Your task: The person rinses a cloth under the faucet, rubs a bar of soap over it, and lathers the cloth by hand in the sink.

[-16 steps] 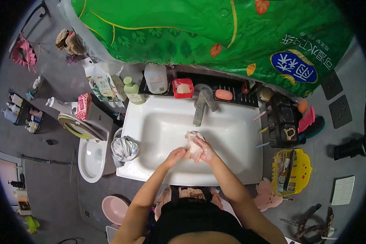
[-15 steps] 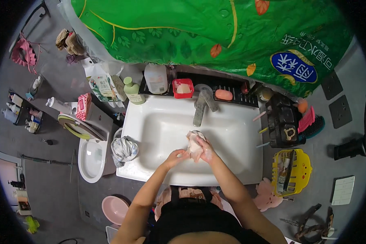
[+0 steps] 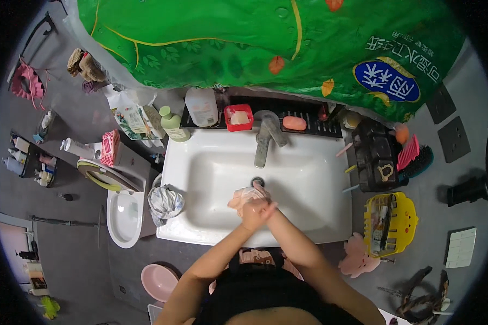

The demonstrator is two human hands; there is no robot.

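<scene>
Grey walls (image 3: 81, 238) and a big green plastic package (image 3: 228, 21) frame the scene, the package stretching across the top of the picture. At the far left hang a pink ruffled item (image 3: 26, 84) and, lower down, a small wall shelf (image 3: 34, 153) with bottles. Next comes the white toilet (image 3: 113, 222), a red-and-white packet (image 3: 110, 147) on its tank, with a pink basin (image 3: 160, 281) at lower left. Bunched grey-white fabric (image 3: 165, 203) sits on the left edge of the white sink (image 3: 209, 173). Behind that edge stand a green pump bottle (image 3: 173, 127), a clear jug (image 3: 201, 108) and a red soap dish (image 3: 239, 128).

Near mid-frame, over the sink basin, is the pale pink cloth (image 3: 239, 199) — bunched and held between both hands. The left hand (image 3: 256, 213) lies over the cloth; the right hand (image 3: 264, 196) is partly hidden behind it, so how tightly each set of fingers curls I cannot tell. Just above them are the drain (image 3: 258, 180) and the grey faucet (image 3: 263, 143).

Rightward, an orange-pink soap bar (image 3: 294, 123) rests on the black ledge (image 3: 310, 127) — then a black holder (image 3: 371, 165), a pink comb (image 3: 408, 153) and a yellow basket (image 3: 405, 222).
</scene>
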